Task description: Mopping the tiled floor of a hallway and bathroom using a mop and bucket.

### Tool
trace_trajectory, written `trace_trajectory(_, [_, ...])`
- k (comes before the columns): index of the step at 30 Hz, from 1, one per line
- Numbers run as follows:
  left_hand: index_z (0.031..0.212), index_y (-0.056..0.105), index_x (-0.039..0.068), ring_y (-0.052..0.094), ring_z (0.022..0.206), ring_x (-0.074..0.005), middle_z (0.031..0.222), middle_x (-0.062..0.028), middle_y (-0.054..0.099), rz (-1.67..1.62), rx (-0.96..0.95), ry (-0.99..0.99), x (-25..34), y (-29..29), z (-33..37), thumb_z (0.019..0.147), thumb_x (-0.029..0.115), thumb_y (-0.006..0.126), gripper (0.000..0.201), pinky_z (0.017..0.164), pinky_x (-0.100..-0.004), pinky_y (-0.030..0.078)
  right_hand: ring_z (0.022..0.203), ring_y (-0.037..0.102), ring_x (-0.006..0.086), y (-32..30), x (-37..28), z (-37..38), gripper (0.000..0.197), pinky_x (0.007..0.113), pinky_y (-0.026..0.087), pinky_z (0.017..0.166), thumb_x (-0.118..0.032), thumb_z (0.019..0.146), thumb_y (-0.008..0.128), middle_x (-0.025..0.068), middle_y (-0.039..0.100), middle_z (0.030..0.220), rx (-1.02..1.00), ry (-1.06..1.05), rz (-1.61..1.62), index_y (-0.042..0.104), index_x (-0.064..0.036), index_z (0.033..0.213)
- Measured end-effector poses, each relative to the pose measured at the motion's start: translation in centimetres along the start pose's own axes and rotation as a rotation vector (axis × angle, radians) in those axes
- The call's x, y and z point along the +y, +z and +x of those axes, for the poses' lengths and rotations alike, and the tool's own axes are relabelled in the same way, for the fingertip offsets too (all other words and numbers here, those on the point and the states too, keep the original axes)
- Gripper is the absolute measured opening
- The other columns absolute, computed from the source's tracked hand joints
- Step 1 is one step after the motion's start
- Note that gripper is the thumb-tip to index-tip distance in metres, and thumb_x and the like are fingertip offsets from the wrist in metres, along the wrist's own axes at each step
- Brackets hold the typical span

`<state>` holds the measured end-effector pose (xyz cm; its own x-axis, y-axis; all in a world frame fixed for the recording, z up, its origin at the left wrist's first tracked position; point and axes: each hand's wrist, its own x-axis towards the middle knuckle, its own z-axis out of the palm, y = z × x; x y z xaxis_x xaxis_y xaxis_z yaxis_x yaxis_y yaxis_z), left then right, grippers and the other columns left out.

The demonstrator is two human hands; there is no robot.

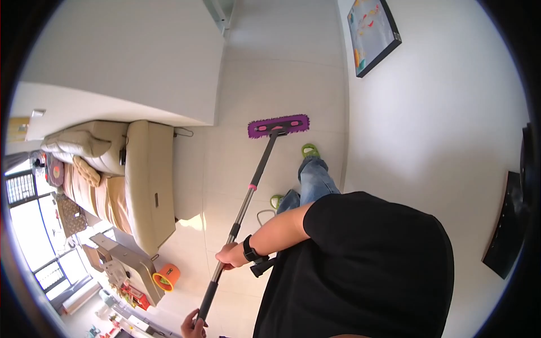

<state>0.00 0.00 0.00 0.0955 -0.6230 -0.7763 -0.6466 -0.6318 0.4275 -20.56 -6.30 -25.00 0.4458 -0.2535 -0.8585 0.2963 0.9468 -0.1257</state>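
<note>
A flat mop with a purple fringed head (298, 122) lies against the pale tiled floor, its long pole (243, 209) slanting down toward me. My right hand (228, 256) is closed around the metal part of the pole, with a black watch (248, 248) on that wrist. Below the wrist juts a black device (262, 267), only partly visible. At the lower edge, my left hand (194, 325) grips the dark end of the handle, partly cut off by the frame. My green slippers (310, 150) stand on the floor near the mop head.
A cream sofa (147, 186) sits to the left, near an orange bin (166, 277) and a table (131, 262). A white partition (141, 56) rises at upper left. Along the right runs a white wall (428, 101) with a framed picture (372, 35). Sunlit windows (34, 225) are far left.
</note>
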Motion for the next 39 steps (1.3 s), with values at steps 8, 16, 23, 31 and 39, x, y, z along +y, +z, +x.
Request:
trace_trajectory(8, [0.115, 0.051, 0.007, 0.033, 0.038, -0.0017, 0.062, -0.0016, 0.051, -0.177, -0.082, -0.035, 13.6, 12.9, 8.6, 0.084, 0.011, 0.053, 0.031, 0.033, -0.0169, 0.023, 0.065, 0.06, 0.0315, -14.2, -5.5, 9.8, 0.006, 0.041, 0.049, 0.055, -0.008, 0.064, 0.06, 0.0144, 0.059, 0.065, 0.163, -0.922, -1.027, 0.061, -0.0085, 0.07])
trace_trajectory(16, [0.139, 0.009, 0.018, 0.037, 0.041, -0.0101, 0.058, 0.0002, 0.037, -0.03, -0.764, 0.115, 34.4, 43.6, 19.7, 0.085, 0.015, 0.05, 0.067, 0.035, -0.0262, 0.036, 0.061, 0.061, 0.0363, -48.5, -26.0, -4.8, 0.018, 0.042, 0.049, 0.051, -0.006, 0.075, 0.05, 0.0241, 0.056, 0.061, 0.808, -0.594, -0.028, 0.053, 0.0077, 0.065])
trace_trajectory(23, [0.123, 0.013, 0.012, 0.044, 0.043, -0.0143, 0.061, -0.0064, 0.042, 0.001, -0.885, 0.113, 40.5, 59.9, 16.0, 0.079, 0.005, 0.048, 0.056, 0.037, -0.03, 0.045, 0.045, 0.058, 0.0306, -61.3, -24.3, -16.7, 0.018, 0.039, 0.046, 0.039, -0.005, 0.079, 0.047, 0.0229, 0.053, 0.053, 0.792, -0.658, 0.021, 0.052, 0.01, 0.07])
trace_trajectory(31, [0.137, -0.005, 0.013, 0.045, 0.041, -0.0157, 0.06, -0.007, 0.044, 0.319, -0.852, 0.136, 27.2, 50.6, 16.3, 0.076, 0.003, 0.045, 0.08, 0.036, -0.0317, 0.042, 0.044, 0.057, 0.0305, -54.0, -13.6, -9.9, 0.016, 0.041, 0.046, 0.036, -0.003, 0.078, 0.047, 0.0207, 0.054, 0.056, 0.652, -0.503, 0.062, 0.044, 0.0131, 0.08])
trace_trajectory(39, [0.138, 0.011, 0.01, 0.047, 0.045, -0.0177, 0.065, -0.0093, 0.047, 0.598, -0.669, 0.235, 13.4, 34.1, 12.3, 0.074, 0.006, 0.046, 0.073, 0.039, -0.0317, 0.042, 0.054, 0.062, 0.0271, -36.0, -2.6, -3.6, 0.027, 0.039, 0.054, 0.046, -0.005, 0.075, 0.056, 0.0205, 0.059, 0.076, 0.461, -0.437, 0.148, 0.044, 0.0125, 0.093])
